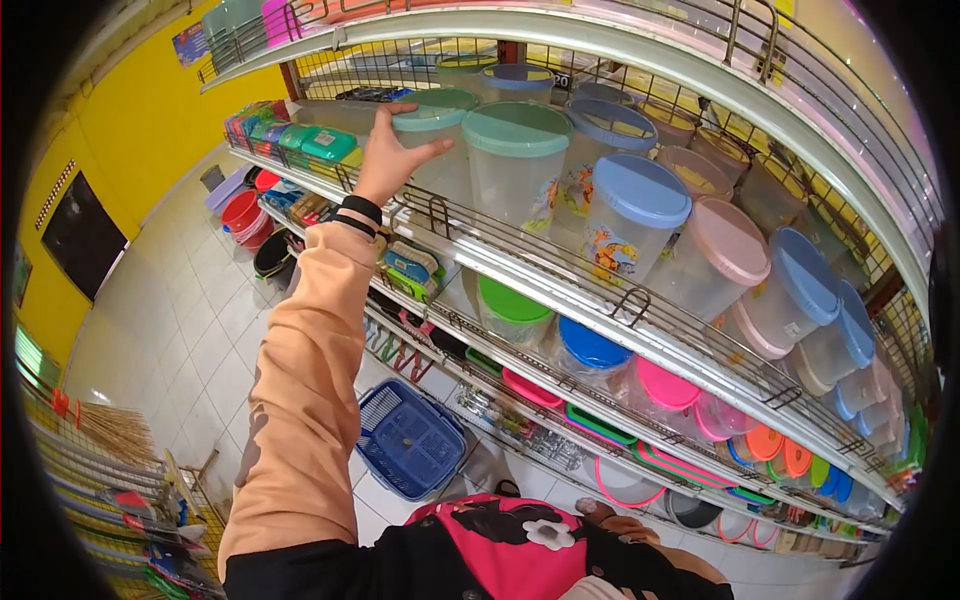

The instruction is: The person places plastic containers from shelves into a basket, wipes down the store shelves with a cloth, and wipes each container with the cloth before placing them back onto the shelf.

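My left hand [392,155] is raised to the middle shelf, its thumb and fingers spread apart. It is at the near left side of a clear plastic container with a green lid [430,118], with the fingertips at the lid's edge. Whether they press on it I cannot tell. Just right of it stands another clear container with a green lid [516,140]. Farther right is a blue-lidded container [625,225] with a cartoon print. My right hand [598,512] hangs low by my body, small and partly in shadow; its fingers do not show clearly.
A metal shelf rail [520,245] runs along the containers' front. Below are tubs with a green lid [515,298] and a blue lid [592,343]. A blue plastic basket [410,440] rests on the tiled floor. Brooms [110,425] stand at lower left.
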Available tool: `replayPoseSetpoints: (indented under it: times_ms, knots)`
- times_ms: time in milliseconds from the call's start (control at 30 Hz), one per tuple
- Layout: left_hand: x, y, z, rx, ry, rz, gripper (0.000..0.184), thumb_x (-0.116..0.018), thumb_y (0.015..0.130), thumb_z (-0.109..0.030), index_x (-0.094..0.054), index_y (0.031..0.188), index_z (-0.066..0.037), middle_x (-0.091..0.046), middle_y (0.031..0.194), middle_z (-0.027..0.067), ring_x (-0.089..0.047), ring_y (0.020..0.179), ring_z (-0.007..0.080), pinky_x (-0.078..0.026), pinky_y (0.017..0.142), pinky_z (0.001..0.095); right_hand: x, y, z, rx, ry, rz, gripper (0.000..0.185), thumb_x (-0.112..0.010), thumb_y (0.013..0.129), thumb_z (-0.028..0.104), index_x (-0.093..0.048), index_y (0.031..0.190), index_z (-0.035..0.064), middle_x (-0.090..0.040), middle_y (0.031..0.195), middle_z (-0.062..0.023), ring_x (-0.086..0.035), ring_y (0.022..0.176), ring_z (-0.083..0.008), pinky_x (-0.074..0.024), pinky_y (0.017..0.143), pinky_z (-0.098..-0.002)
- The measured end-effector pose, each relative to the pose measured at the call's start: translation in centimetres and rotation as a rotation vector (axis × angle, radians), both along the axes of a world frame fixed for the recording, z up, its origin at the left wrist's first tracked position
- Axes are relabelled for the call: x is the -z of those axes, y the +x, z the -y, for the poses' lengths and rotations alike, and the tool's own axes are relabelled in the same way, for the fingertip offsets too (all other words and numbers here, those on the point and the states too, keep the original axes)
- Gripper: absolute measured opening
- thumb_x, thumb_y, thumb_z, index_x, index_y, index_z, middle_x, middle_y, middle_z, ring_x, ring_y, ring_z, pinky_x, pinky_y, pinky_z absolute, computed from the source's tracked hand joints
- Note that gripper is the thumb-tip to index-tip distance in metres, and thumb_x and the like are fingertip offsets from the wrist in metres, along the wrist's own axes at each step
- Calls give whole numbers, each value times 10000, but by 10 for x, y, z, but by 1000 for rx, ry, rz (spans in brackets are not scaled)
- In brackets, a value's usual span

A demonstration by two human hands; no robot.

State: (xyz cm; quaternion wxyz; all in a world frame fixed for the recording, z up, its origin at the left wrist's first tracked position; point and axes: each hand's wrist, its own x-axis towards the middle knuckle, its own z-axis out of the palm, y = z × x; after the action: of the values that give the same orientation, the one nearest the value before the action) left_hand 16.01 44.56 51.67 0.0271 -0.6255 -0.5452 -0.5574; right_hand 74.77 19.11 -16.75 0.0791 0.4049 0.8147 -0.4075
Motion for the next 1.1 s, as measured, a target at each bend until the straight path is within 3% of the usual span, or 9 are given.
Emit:
replayPoseSetpoints:
  times_ms: [267,467,667,733,800,867,933,1000,1100]
  knots:
    - [1,-14,13,-50,278,83,661,-821,595,-260,-445,1076,-7,-486,1069,160,-498,1007,260,-405,872,345,-147,-86,-39,302,-158,139,271,-465,781,147,-534,1041,117,-573,995,-76,-560,941,-262,-445,814,-317]
    - [29,-21,27,194,440,424,744,-834,581,-100,-357,1150,-51,-375,1152,118,-431,1068,232,-394,914,360,-177,-126,-34,364,-153,111,285,-469,772,139,-550,1045,120,-571,1038,-79,-552,976,-262,-441,836,-325]
    - [63,-26,51,-96,823,366,782,-787,551,57,-331,1166,-98,-338,1167,92,-388,1103,223,-371,951,363,-162,-120,-21,371,-111,100,301,-474,763,131,-565,1049,122,-570,1081,-83,-545,1011,-261,-437,858,-333]
    - [72,-40,83,-429,766,223,794,-863,549,-201,-343,1143,-113,-335,1147,87,-405,1071,236,-363,937,400,-136,-99,-17,320,-38,53,306,-475,760,129,-570,1050,123,-570,1095,-84,-542,1023,-261,-436,865,-336]
    - [67,-42,108,-244,940,383,825,-852,568,-329,-328,1160,-92,-337,1135,81,-416,1062,241,-377,914,399,-83,-62,-13,160,125,-45,311,-476,757,126,-576,1051,124,-569,1110,-85,-540,1034,-261,-435,873,-338]
    - [100,-77,145,-381,800,209,788,-812,630,-353,-313,1181,-93,-333,1152,78,-409,1080,229,-388,909,389,-43,-28,0,35,310,-142,316,-478,754,124,-581,1053,125,-569,1124,-86,-537,1046,-261,-433,880,-341]
    - [113,-77,170,-135,846,397,785,-804,644,-350,-312,1194,-84,-333,1148,74,-400,1078,208,-377,914,368,-149,-67,-1,7,-7,183,266,-537,748,187,-590,1003,136,-590,1046,-126,-558,967,-327,-454,820,-371]
    - [153,-92,198,-233,673,391,789,-806,645,-333,-307,1200,-79,-337,1146,72,-398,1078,200,-374,917,362,-180,-80,16,446,-117,249,319,-550,769,353,-580,970,107,-619,991,-138,-571,975,-322,-459,794,-372]
    - [213,-101,225,-317,334,451,789,-825,618,-203,-313,1201,-66,-355,1140,73,-400,1083,200,-366,948,357,-185,-90,11,337,-266,330,419,-536,776,447,-572,1005,98,-615,1014,-159,-569,993,-327,-459,819,-372]
